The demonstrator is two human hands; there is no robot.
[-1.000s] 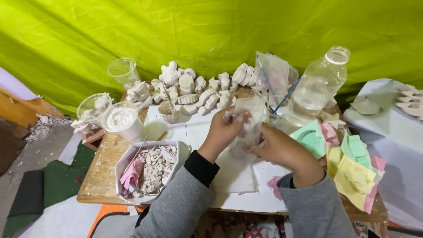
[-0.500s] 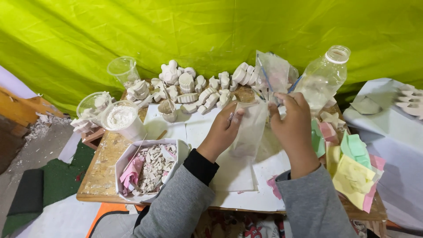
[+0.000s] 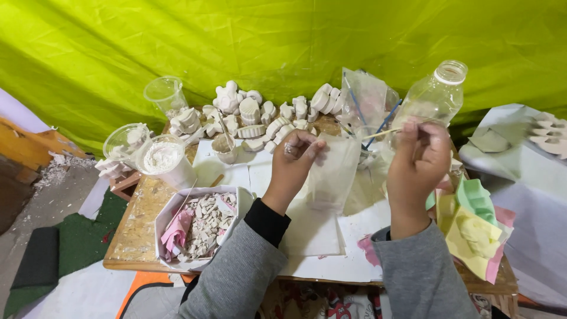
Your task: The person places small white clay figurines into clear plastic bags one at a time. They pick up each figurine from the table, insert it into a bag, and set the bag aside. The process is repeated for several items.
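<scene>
My left hand [image 3: 297, 164] pinches the top edge of a clear plastic bag [image 3: 333, 174] that hangs over white paper sheets [image 3: 319, 236] on the wooden table [image 3: 139, 227]. My right hand [image 3: 418, 158] is raised near a clear plastic bottle [image 3: 434, 97] and grips a thin wooden stick [image 3: 378, 134] that points left toward the bag's mouth. Both arms wear grey sleeves.
Several white plaster figures [image 3: 260, 112] line the table's back. A white box of plaster scraps [image 3: 204, 224] sits front left, beside a cup of white powder [image 3: 165, 159] and clear cups [image 3: 165, 94]. Coloured moulds [image 3: 472, 221] lie at right. A green-yellow sheet [image 3: 236, 41] hangs behind.
My right hand has risen from the bag and moved right toward the bottle, now holding the stick. My left hand stays on the bag's top edge, lifted slightly.
</scene>
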